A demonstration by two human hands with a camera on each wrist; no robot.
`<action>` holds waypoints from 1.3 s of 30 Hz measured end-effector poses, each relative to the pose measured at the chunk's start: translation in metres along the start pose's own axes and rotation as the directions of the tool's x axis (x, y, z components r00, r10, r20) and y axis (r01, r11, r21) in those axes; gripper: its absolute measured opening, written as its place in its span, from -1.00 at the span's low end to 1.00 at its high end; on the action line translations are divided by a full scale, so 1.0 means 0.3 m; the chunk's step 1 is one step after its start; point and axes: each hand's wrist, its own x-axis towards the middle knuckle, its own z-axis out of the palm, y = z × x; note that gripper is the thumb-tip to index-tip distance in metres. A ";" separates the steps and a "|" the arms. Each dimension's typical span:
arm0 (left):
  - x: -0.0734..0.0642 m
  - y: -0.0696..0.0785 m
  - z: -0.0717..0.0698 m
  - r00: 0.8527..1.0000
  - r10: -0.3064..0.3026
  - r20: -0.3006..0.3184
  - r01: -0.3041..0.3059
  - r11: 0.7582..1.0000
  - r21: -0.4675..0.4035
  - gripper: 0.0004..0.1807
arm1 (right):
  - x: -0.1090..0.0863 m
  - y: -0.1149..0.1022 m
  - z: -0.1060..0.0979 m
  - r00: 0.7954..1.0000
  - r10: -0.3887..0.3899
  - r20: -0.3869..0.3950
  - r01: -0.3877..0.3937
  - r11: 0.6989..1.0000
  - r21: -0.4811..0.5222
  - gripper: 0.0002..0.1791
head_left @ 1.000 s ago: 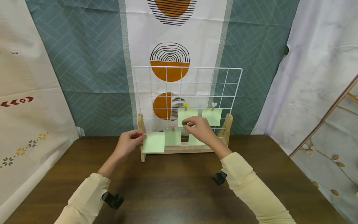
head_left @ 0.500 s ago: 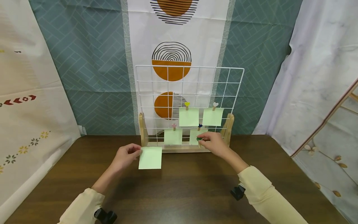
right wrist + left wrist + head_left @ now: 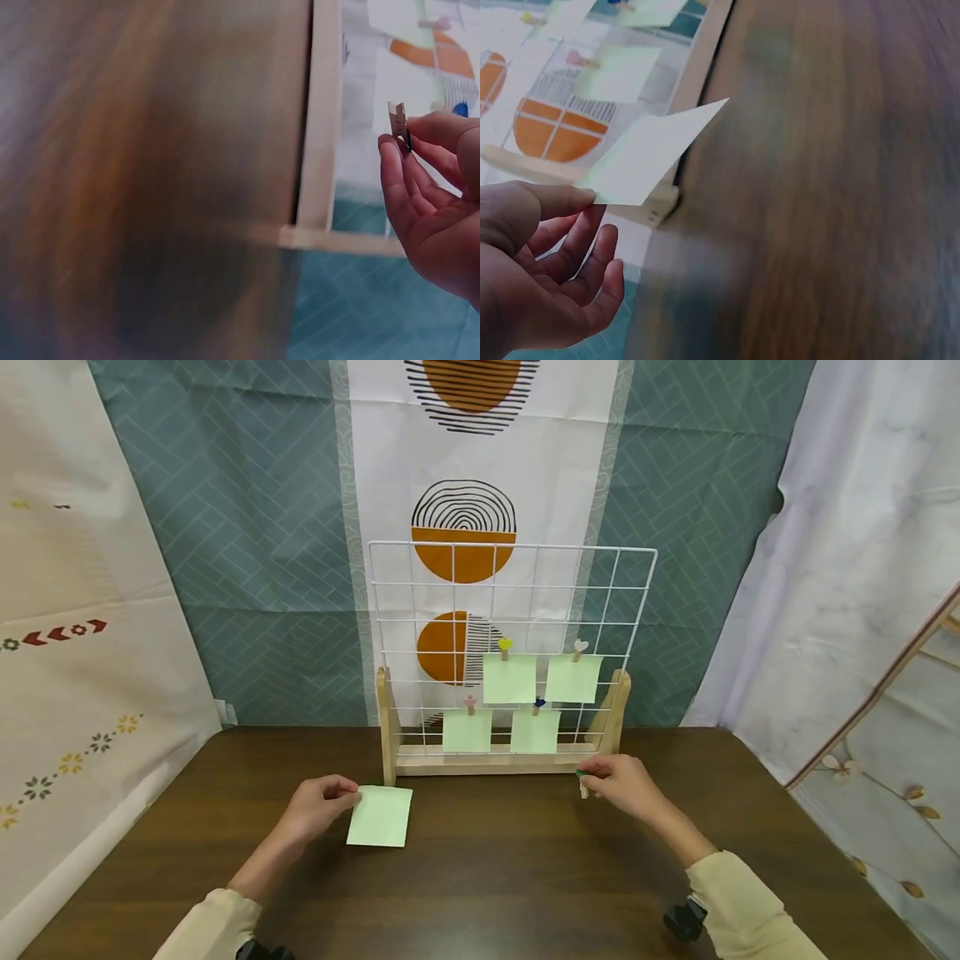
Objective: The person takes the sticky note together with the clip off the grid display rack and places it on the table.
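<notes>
Wooden table (image 3: 480,877) lay nearest. Over it, left hand (image 3: 315,810) pinched loose green note (image 3: 380,817) by corner, thumb to finger; right hand (image 3: 621,783) pinched green-topped clothespin (image 3: 584,791) likewise. Behind, wire rack (image 3: 495,766) bore four clipped notes (image 3: 509,679). Farthest, patterned curtain (image 3: 247,527) hung.

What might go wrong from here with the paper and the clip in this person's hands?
The left hand pinches the pale green square paper sheet only at one corner, so it might slip or bend.

The small wooden clip with a green top, pinched in the right hand, could drop onto the dark brown wooden table if that light grip loosens.
</notes>
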 end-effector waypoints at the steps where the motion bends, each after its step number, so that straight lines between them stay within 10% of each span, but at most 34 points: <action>1: 0.000 -0.011 -0.004 1.000 -0.004 -0.003 0.004 1.000 0.011 -0.84 | -0.007 0.013 -0.003 1.000 0.010 0.005 -0.010 1.000 0.007 -0.76; 20: 0.002 -0.107 -0.076 0.990 -0.141 0.001 0.140 0.982 0.127 -0.77 | -0.100 0.210 -0.076 0.985 0.167 0.035 -0.168 0.986 0.017 -0.78; 39: 0.002 -0.129 -0.052 0.991 -0.131 -0.015 0.132 0.981 0.144 -0.76 | -0.111 0.246 -0.115 0.971 0.218 0.097 -0.220 0.975 0.011 -0.76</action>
